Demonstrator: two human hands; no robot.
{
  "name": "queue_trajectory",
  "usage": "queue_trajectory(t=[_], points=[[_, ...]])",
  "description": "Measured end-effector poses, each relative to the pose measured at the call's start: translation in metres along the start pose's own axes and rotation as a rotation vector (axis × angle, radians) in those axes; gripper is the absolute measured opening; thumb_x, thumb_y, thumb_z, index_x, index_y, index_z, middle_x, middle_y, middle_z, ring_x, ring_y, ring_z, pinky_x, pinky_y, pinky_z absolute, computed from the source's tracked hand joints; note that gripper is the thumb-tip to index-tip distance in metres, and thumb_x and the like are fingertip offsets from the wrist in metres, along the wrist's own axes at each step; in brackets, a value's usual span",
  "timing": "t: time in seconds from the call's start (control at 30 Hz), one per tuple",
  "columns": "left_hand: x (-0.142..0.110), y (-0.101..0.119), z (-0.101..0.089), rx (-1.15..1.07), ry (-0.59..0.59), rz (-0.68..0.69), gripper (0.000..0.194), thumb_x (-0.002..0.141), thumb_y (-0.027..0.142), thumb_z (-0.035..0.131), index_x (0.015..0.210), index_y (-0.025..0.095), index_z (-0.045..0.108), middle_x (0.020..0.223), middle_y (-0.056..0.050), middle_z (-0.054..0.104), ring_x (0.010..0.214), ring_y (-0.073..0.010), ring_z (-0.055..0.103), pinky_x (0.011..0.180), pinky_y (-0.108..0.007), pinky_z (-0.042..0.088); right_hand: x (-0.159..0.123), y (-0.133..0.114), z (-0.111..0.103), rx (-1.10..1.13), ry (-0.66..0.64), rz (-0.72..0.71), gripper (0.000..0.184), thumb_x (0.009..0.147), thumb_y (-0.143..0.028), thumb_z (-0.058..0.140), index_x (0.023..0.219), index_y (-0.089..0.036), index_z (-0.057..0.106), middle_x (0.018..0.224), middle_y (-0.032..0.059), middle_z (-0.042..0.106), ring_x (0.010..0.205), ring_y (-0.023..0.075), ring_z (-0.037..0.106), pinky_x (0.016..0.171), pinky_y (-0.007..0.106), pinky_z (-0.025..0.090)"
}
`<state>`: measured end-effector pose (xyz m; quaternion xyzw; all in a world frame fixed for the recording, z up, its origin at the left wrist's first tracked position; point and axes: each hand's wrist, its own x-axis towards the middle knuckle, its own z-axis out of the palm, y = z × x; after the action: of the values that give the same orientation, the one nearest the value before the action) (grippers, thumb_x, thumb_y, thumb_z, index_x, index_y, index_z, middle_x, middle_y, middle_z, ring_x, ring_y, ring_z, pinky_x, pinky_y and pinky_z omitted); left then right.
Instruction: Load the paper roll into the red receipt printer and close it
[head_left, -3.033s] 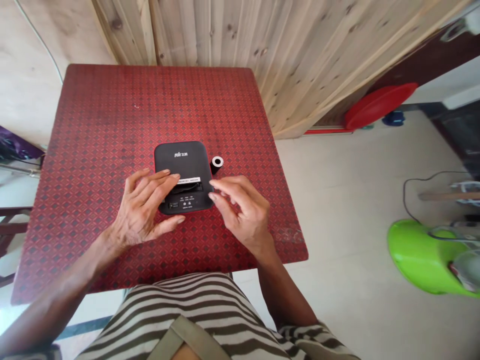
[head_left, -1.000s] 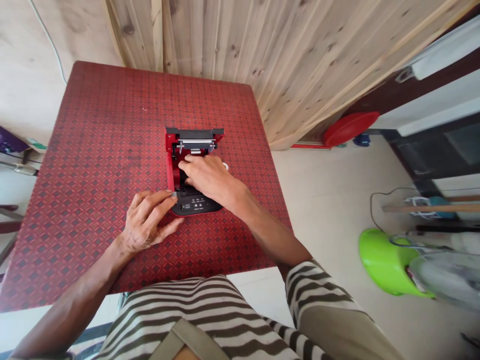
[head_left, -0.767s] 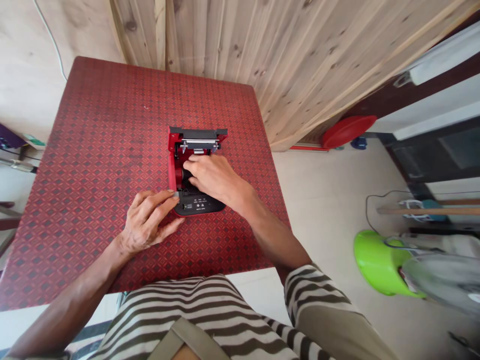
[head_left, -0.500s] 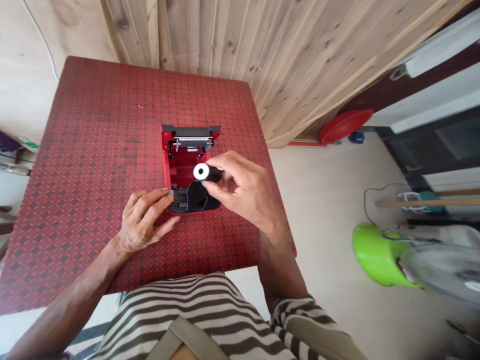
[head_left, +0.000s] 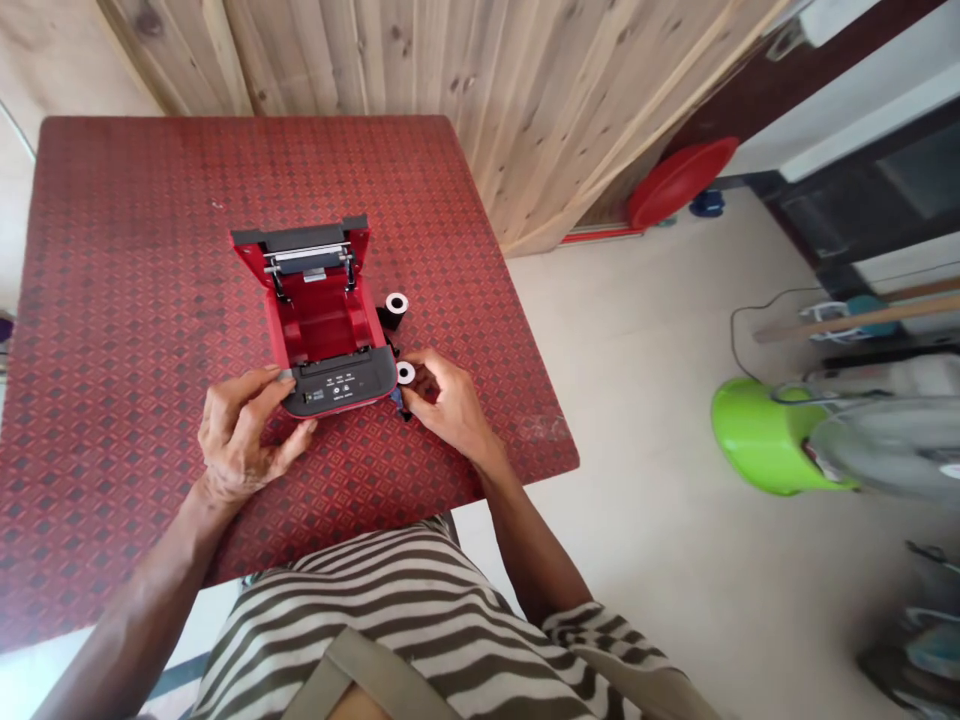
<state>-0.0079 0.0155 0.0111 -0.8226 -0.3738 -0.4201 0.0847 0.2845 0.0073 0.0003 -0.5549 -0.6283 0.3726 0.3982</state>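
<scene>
A red and black label printer (head_left: 330, 330) sits on the table with its lid raised, its red inner bay showing bare. My left hand (head_left: 244, 430) grips the printer's left front corner, fingers on the dark panel (head_left: 341, 385) and thumb at the front edge. To the right of the printer, my right hand (head_left: 446, 405) pinches a small black roll (head_left: 405, 374) with a white ring-shaped end, low beside the printer's right front corner. A second black roll with a white end (head_left: 396, 304) stands just behind it, close to the printer's side.
The table (head_left: 150, 220) has a red patterned cover and meets a wooden plank wall (head_left: 360, 60) at the back. On the floor to the right are a green bucket (head_left: 750, 435) and a red basin (head_left: 682, 180).
My right hand has carried the black roll from above the printer down to its right side. Dark film no longer covers the front panel. The view has shifted, showing the second roll.
</scene>
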Motion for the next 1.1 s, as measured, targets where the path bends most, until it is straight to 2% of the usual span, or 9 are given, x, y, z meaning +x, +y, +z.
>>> queue_trajectory(t=[0.1,0.27,0.37,0.53,0.7,0.83,0.93,1.0,1.1], points=[[-0.001,-0.001,0.001,-0.01,-0.003,-0.007,0.066,0.088,0.037,0.084,0.149,0.027,0.06,0.126,-0.013,0.074,0.107,-0.0282,0.075,0.09,-0.043,0.064,0.001,0.001,-0.005,0.007,-0.056,-0.007,0.024,0.088,-0.02,0.066,0.112,-0.02,0.069,0.092,0.0025,0.076,0.072,0.016,0.07,0.069,0.033,0.059],[-0.003,-0.001,0.001,-0.044,-0.007,-0.016,0.071,0.086,0.035,0.086,0.151,0.026,0.06,0.128,-0.014,0.074,0.108,-0.0296,0.075,0.09,-0.044,0.063,0.009,-0.001,-0.045,-0.006,-0.222,0.07,0.04,0.088,-0.019,0.069,0.128,-0.023,0.071,0.101,0.0032,0.08,0.081,0.0177,0.075,0.077,0.036,0.061],[-0.003,-0.001,0.001,-0.054,-0.011,-0.026,0.071,0.085,0.034,0.087,0.15,0.027,0.06,0.128,-0.014,0.074,0.109,-0.0296,0.075,0.09,-0.044,0.063,0.032,0.004,-0.058,-0.049,-0.09,0.059,0.024,0.093,-0.027,0.069,0.115,-0.024,0.077,0.106,0.005,0.081,0.09,0.0201,0.075,0.086,0.041,0.062],[-0.002,-0.002,0.0,-0.031,-0.006,0.003,0.068,0.088,0.038,0.084,0.15,0.026,0.059,0.125,-0.013,0.075,0.106,-0.0278,0.075,0.087,-0.042,0.064,0.081,0.025,-0.029,-0.079,-0.001,-0.008,0.044,0.083,-0.027,0.081,0.127,-0.028,0.075,0.12,0.0058,0.08,0.103,0.0249,0.074,0.094,0.046,0.061],[0.0,0.0,-0.002,-0.028,-0.042,-0.016,0.069,0.089,0.036,0.084,0.152,0.027,0.057,0.122,-0.013,0.075,0.103,-0.0279,0.076,0.087,-0.043,0.065,0.098,0.032,-0.012,-0.074,-0.004,-0.037,0.028,0.086,-0.032,0.079,0.114,-0.026,0.076,0.117,0.0047,0.08,0.106,0.0251,0.072,0.1,0.049,0.058],[0.0,0.0,-0.001,-0.029,-0.043,-0.021,0.07,0.089,0.039,0.083,0.153,0.026,0.056,0.12,-0.014,0.075,0.101,-0.028,0.075,0.084,-0.043,0.065,0.087,-0.012,-0.046,-0.05,0.116,-0.126,0.035,0.09,-0.04,0.078,0.124,-0.029,0.074,0.125,0.0037,0.077,0.107,0.0241,0.073,0.097,0.046,0.062],[0.0,-0.001,0.0,-0.03,-0.039,-0.01,0.069,0.09,0.04,0.083,0.151,0.024,0.057,0.118,-0.014,0.075,0.099,-0.0269,0.075,0.083,-0.042,0.064,0.074,-0.069,-0.073,0.01,-0.056,-0.264,0.045,0.096,-0.05,0.076,0.138,-0.036,0.068,0.128,0.0007,0.075,0.121,0.0259,0.073,0.105,0.046,0.061],[0.0,-0.001,0.0,-0.035,-0.038,-0.008,0.068,0.09,0.041,0.083,0.15,0.024,0.058,0.119,-0.013,0.075,0.099,-0.026,0.075,0.084,-0.041,0.063,0.069,-0.099,-0.075,-0.001,-0.26,-0.357,0.044,0.099,-0.046,0.074,0.142,-0.04,0.065,0.13,-0.0009,0.074,0.119,0.0251,0.073,0.105,0.044,0.062],[0.0,-0.001,-0.001,-0.037,-0.039,-0.015,0.067,0.089,0.041,0.084,0.148,0.024,0.059,0.12,-0.012,0.075,0.098,-0.0247,0.074,0.084,-0.039,0.062,0.073,-0.115,-0.05,-0.331,-0.321,-0.469,0.032,0.101,-0.022,0.07,0.131,-0.03,0.067,0.124,0.0028,0.075,0.112,0.0252,0.072,0.102,0.044,0.062]])
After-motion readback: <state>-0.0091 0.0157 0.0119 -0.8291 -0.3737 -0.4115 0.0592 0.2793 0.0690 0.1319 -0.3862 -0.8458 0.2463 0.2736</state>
